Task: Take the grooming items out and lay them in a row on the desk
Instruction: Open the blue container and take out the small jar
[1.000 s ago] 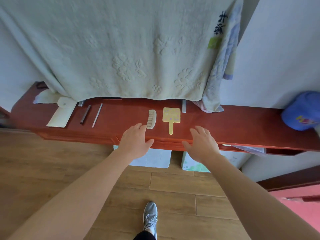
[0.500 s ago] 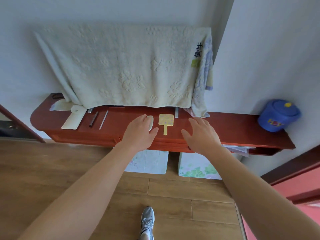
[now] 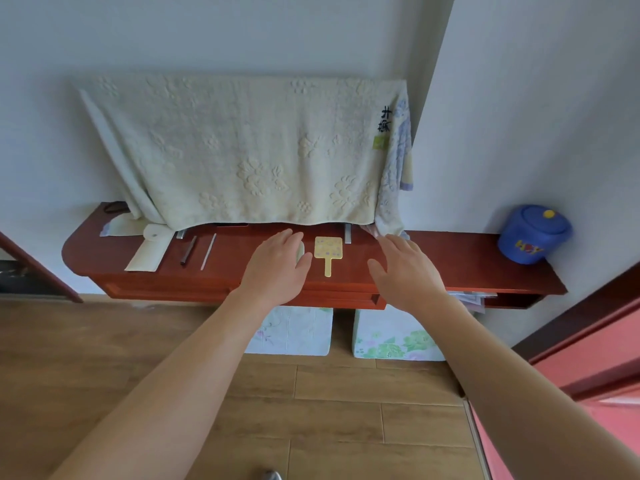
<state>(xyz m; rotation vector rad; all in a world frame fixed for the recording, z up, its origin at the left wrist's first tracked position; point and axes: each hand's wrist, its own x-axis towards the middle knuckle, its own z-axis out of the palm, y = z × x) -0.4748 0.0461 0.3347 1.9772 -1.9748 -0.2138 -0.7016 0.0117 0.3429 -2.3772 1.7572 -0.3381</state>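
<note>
On the red-brown desk lie a cream pouch, a dark stick, a thin pale stick, a white comb and a yellow hand mirror, side by side. My left hand hovers flat with fingers apart and covers most of the comb. My right hand is spread, palm down, over bare desk to the right of the mirror. Neither hand holds anything.
A pale towel hangs over something on the wall above the desk. A blue lidded bucket stands at the desk's right end. Two floral cushions sit on the wood floor under the desk. A red door is at right.
The view has pulled back from the desk. Both hands have moved from the desk's front edge forward over the top; the left now hides the comb.
</note>
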